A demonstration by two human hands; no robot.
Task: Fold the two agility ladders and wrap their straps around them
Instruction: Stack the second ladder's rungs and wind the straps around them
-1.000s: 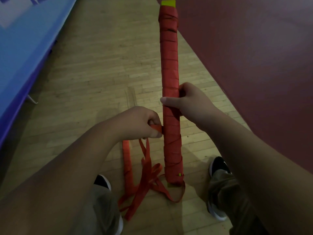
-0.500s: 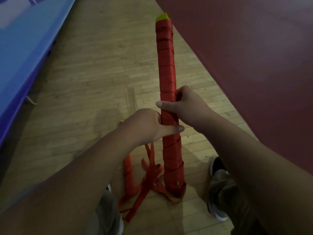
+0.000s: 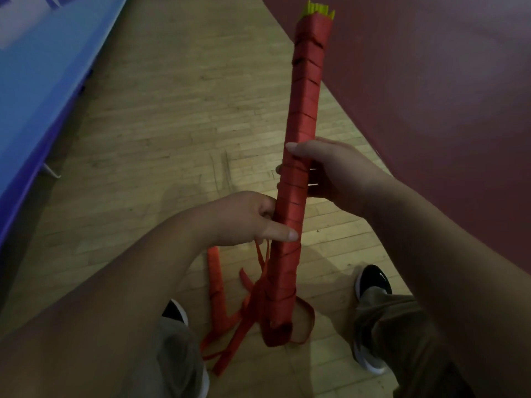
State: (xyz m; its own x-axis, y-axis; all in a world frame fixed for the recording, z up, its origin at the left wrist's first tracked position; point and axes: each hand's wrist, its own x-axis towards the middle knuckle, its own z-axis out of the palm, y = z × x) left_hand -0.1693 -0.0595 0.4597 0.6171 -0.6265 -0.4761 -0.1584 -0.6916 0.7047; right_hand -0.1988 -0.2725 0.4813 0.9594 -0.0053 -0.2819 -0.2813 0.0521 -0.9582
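The folded ladder is a long bundle bound round and round in red strap. It stands nearly upright, its long axis running from the floor up and away from the person. The top leans a little to the right, and yellow rung ends poke out there. Its lower end sits down between the person's feet.

The right hand grasps the bundle about halfway up, thumb laid across the front. The left hand grips it just below, its thumb also pressed across the wraps.

Loose strap trails from the bundle's lower part and lies in tangled loops on the wooden floor. Just to the left lies a second red bundle, partly hidden by the left arm.

Black shoes flank the base. A dark red mat lies to the right and a blue mat to the left.
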